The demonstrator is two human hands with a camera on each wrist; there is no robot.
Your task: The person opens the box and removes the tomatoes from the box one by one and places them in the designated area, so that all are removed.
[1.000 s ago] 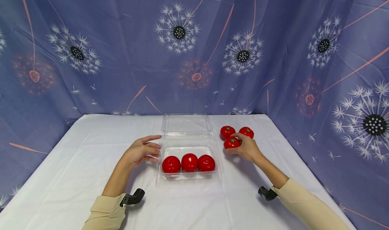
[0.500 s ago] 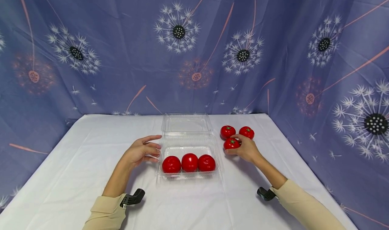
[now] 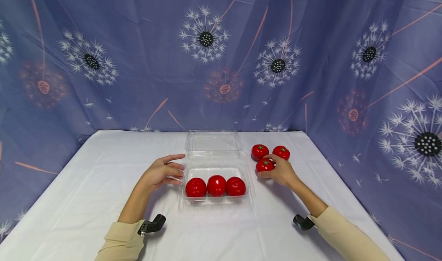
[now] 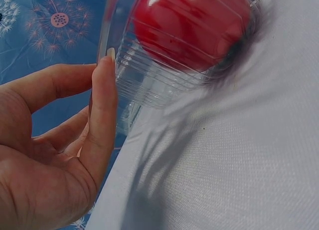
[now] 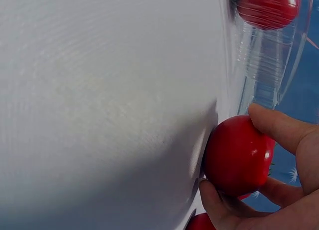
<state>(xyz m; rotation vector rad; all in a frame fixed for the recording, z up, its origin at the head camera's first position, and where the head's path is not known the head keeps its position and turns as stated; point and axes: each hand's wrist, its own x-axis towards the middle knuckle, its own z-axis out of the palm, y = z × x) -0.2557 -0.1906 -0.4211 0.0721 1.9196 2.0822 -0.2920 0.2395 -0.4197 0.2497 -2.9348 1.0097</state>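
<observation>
Lying between the right fingers [image 5: 279, 127], a tomato [image 5: 237, 155] is pinched; left fingers [image 4: 103, 98] spread loosely.

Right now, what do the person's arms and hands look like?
The left sleeve and right sleeve are plain beige. A chunky black device with little holes sits by the left cuff; another black device sits by the right. The left hand and right hand wear no gloves.

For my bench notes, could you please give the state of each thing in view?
Box: open
Lid: folded back
Boxed tomatoes: in one row
Held tomato: stem up
Loose tomatoes: both stem up
Left grip: relaxed, at box's side
Right grip: round held tomato
Tablecloth: spread, lightly creased
Curtain: hanging
</observation>
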